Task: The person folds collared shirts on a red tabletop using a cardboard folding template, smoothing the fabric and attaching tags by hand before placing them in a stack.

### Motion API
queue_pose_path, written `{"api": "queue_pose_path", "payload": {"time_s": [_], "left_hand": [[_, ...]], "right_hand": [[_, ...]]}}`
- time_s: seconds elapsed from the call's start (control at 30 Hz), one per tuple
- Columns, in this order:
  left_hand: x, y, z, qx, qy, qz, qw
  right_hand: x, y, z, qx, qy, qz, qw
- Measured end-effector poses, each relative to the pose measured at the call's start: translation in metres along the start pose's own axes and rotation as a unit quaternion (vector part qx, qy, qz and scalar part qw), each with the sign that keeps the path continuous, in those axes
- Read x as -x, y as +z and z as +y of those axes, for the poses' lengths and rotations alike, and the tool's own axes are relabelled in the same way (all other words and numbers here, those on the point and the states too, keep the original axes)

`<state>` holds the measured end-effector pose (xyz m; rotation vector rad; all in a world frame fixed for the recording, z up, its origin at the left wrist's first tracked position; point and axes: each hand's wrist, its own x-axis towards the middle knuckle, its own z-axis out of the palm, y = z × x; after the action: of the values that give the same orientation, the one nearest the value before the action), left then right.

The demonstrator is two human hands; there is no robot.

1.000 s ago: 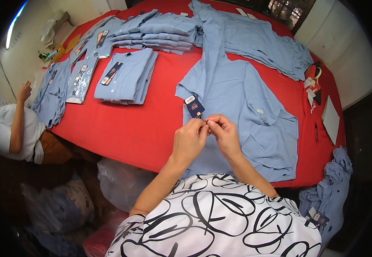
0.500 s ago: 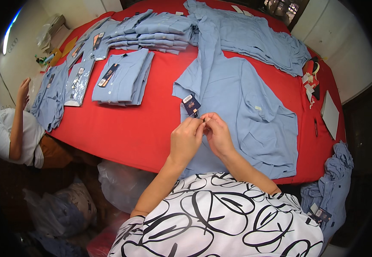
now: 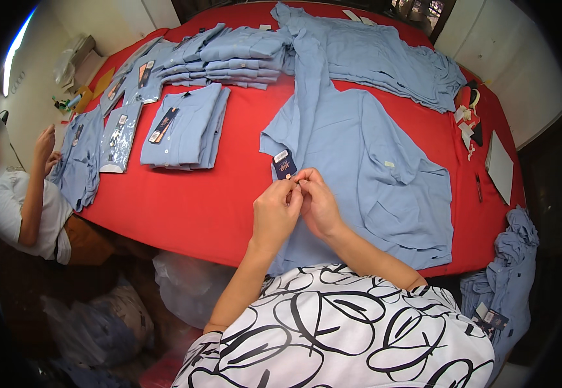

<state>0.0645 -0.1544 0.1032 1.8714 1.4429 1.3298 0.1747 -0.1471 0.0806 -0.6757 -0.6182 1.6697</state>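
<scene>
A light blue shirt (image 3: 342,136) lies spread out in front of me on the red cloth. My left hand (image 3: 275,210) and my right hand (image 3: 318,205) meet over its near left part, fingertips pinched together. Between them is a small dark bit, too small to name and mostly hidden by the fingers. Just beyond the fingertips stands a dark blue hang tag (image 3: 285,167) with a white label, its lower end touching or nearly touching my fingers.
Folded blue shirts (image 3: 239,55) are piled at the far left; a tagged folded shirt (image 3: 180,132) lies nearer. More shirts (image 3: 384,61) lie across the back. Scissors (image 3: 479,187) and a white sheet (image 3: 499,169) are at right. A co-worker's arm (image 3: 35,194) reaches in from the left.
My pinched hands have shifted slightly, and the hang tag has tipped a little. At left, the co-worker's raised hand has moved, and a second hand now shows beside the shirts.
</scene>
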Motion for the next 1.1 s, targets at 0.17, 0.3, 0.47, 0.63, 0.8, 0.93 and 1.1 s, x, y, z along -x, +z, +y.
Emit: {"api": "queue_pose_path", "payload": {"time_s": [0.17,0.3,0.47,0.63,0.8,0.93,1.1], "left_hand": [[0.0,-0.003,-0.008,0.09,-0.08,-0.032,0.992],[0.003,-0.004,-0.022,0.242,-0.182,-0.031,0.953],[0.009,-0.034,-0.025,0.199,-0.187,-0.024,0.962],[0.021,-0.052,-0.036,0.174,-0.167,-0.049,0.969],[0.02,-0.057,-0.04,0.282,-0.214,-0.142,0.924],[0.007,-0.069,-0.023,0.245,-0.216,-0.298,0.897],[-0.017,-0.077,0.002,-0.111,0.103,-0.104,0.983]], "right_hand": [[0.001,-0.002,0.018,0.05,-0.075,-0.001,0.996],[0.006,-0.004,0.021,0.248,-0.136,-0.024,0.959],[0.004,-0.018,0.011,0.25,-0.143,0.013,0.957],[-0.006,-0.047,0.0,0.511,-0.178,0.041,0.84],[-0.011,-0.027,-0.003,0.601,-0.182,0.015,0.778],[-0.027,-0.027,-0.017,0.554,-0.127,-0.007,0.823],[-0.013,-0.006,-0.039,0.611,-0.361,-0.144,0.69]]}}
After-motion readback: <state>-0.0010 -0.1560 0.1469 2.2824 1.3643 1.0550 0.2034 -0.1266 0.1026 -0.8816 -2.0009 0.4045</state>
